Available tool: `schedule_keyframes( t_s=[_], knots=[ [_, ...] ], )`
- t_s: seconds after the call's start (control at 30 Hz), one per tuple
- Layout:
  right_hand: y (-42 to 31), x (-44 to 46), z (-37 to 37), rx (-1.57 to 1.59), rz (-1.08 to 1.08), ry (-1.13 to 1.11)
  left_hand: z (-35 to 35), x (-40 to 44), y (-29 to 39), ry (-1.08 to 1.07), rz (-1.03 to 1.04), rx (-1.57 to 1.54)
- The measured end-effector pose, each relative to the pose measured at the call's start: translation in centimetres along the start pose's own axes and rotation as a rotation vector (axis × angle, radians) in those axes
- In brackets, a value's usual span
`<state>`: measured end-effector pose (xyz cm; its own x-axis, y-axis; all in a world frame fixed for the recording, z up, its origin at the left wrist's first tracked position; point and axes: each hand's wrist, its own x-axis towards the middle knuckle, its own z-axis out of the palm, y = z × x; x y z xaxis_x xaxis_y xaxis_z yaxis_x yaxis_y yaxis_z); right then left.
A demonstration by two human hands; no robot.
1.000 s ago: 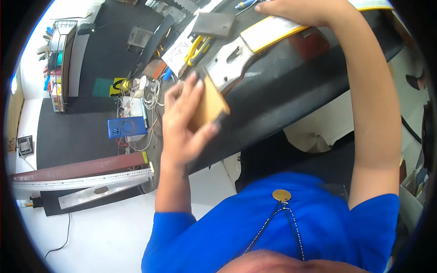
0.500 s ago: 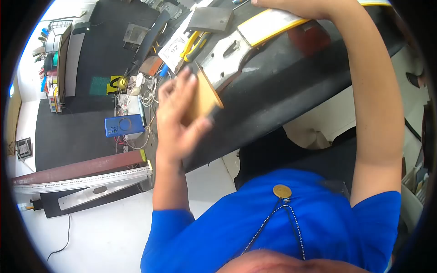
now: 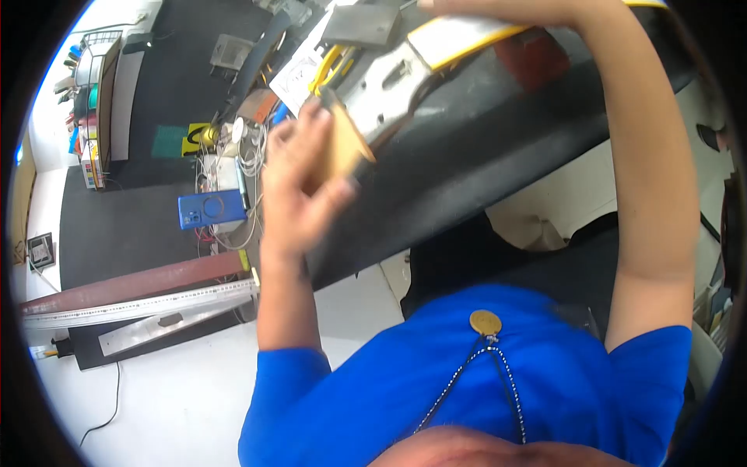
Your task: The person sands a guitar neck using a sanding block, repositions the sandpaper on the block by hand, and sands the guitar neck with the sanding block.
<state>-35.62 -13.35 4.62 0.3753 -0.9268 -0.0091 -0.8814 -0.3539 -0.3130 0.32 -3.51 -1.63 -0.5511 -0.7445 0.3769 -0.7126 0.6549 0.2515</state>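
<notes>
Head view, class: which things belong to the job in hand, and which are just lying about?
In the job, it seems:
- tan block, held in the left hand
- slotted pale piece beside it
- yellow-edged strip, under the right hand

Apparently just lying about:
- blue phone
- white cables
- long ruler
- yellow-handled pliers

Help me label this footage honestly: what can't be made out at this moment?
- Right hand: head view, upper part cut off by the top edge.
- Tan block: head view, side facing the palm hidden by the left hand, whose finger detail is blurred.
- Paper: head view, its marking too blurred to read.
- Ruler: head view, its numbers too small.
</notes>
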Motion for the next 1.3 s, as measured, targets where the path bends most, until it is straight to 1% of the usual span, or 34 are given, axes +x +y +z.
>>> schedule_keyframes(
  t_s=[0.03, 0.07, 0.1, 0.17, 0.2, 0.23, 0.27, 0.3, 0.33, 0.37, 0.4, 0.47, 0.5, 0.53, 0.6, 0.67, 0.73, 0.8, 0.87, 0.9, 0.93, 1.0, 1.03, 1.07, 1.1, 1.17, 1.2, 1.27, 1.3],
  knots=[
    [0.1, -0.7, -1.0, 0.011, -0.016, -0.041, 0.0, -0.3, 1.3, -0.006, 0.003, -0.015],
    [-0.4, -0.9, -1.1, 0.007, 0.022, -0.068, 0.0, -0.9, 2.8, -0.022, -0.005, -0.037],
    [-0.8, -1.0, -1.2, 0.003, 0.06, -0.096, -0.4, -1.9, 1.2, -0.038, -0.005, -0.034],
    [-2.8, -1.6, -1.9, -0.014, 0.167, -0.155, -0.1, -1.2, -1.1, -0.001, -0.124, -0.105],
    [-1.9, -1.8, -1.7, -0.031, 0.041, -0.146, -0.1, -0.6, -1.4, 0.018, -0.201, -0.106],
    [-1.0, -1.9, -1.6, -0.05, -0.087, -0.133, 0.0, 0.8, 0.2, 0.006, -0.182, -0.104],
    [0.0, -2.0, -1.4, -0.071, -0.212, -0.117, 0.0, 1.0, 1.1, -0.019, -0.053, 0.012],
    [0.1, -1.5, -1.8, -0.054, -0.188, -0.177, 0.0, 0.2, 2.0, -0.025, -0.028, 0.001],
    [0.0, -2.0, -1.9, -0.058, -0.169, -0.157, 0.0, -0.6, 2.9, -0.036, -0.003, -0.014],
    [0.0, -2.4, -1.9, -0.061, -0.151, -0.137, -0.3, -1.6, 1.3, -0.041, -0.015, -0.045],
    [-0.1, -2.9, -2.0, -0.064, -0.132, -0.117, -0.7, -1.6, -0.8, -0.044, -0.033, -0.072],
    [0.1, -1.8, -1.8, -0.022, -0.152, -0.161, -0.2, 0.2, -1.0, 0.007, -0.152, -0.1],
    [-0.4, -1.6, -1.4, -0.016, -0.172, -0.162, 0.0, 1.0, 0.0, -0.027, -0.097, -0.068],
    [-0.8, -2.5, -1.0, -0.064, -0.172, -0.088, 0.1, 1.3, 2.0, -0.028, 0.027, -0.019],
    [-0.5, -2.4, -0.7, -0.113, -0.14, -0.044, 0.3, -0.9, 1.7, -0.011, -0.031, -0.106],
    [-0.4, -1.7, -0.7, -0.114, -0.101, -0.06, -0.2, -1.4, -1.9, 0.002, -0.11, -0.124],
    [-0.8, -2.5, -0.4, -0.101, -0.127, -0.043, 0.3, 1.0, -0.3, 0.011, -0.181, -0.156],
    [-1.0, -2.7, -0.7, -0.105, -0.158, 0.001, 0.4, 0.7, 2.3, -0.016, -0.019, -0.06],
    [-0.5, -2.6, -0.7, -0.106, -0.135, -0.008, -0.3, -1.2, 0.8, -0.048, -0.051, -0.065],
    [-0.2, -2.5, -0.9, -0.104, -0.106, -0.025, -0.2, -1.5, -1.0, -0.007, -0.117, -0.115],
    [-0.5, -1.8, -1.4, -0.098, -0.053, -0.078, 0.0, -0.3, -1.4, 0.038, -0.158, -0.182],
    [-1.6, -1.4, -0.5, -0.064, -0.07, -0.136, 0.5, 1.9, 0.8, 0.004, -0.152, -0.144],
    [-1.5, -1.8, -0.6, -0.07, -0.097, -0.1, 0.4, 1.8, 1.7, -0.022, 0.001, -0.034],
    [-1.1, -2.3, -0.7, -0.08, -0.119, -0.062, 0.5, 0.9, 2.6, -0.018, -0.009, -0.066],
    [-0.7, -2.5, -0.7, -0.093, -0.12, -0.035, 0.4, -0.2, 1.7, -0.014, -0.048, -0.093],
    [-0.5, -2.7, -0.6, -0.129, -0.111, 0.01, 0.0, -0.9, -2.2, -0.005, -0.105, -0.138],
    [-1.0, -2.7, -0.2, -0.128, -0.124, 0.002, 0.6, 0.0, -2.0, 0.055, -0.165, -0.205],
    [-1.5, -2.9, 0.2, -0.129, -0.134, -0.002, 0.7, 2.1, 1.1, -0.009, -0.112, -0.075],
    [-1.2, -2.5, -0.1, -0.137, -0.12, -0.017, 0.8, 2.0, 2.6, -0.01, -0.004, -0.062]
  ],
)
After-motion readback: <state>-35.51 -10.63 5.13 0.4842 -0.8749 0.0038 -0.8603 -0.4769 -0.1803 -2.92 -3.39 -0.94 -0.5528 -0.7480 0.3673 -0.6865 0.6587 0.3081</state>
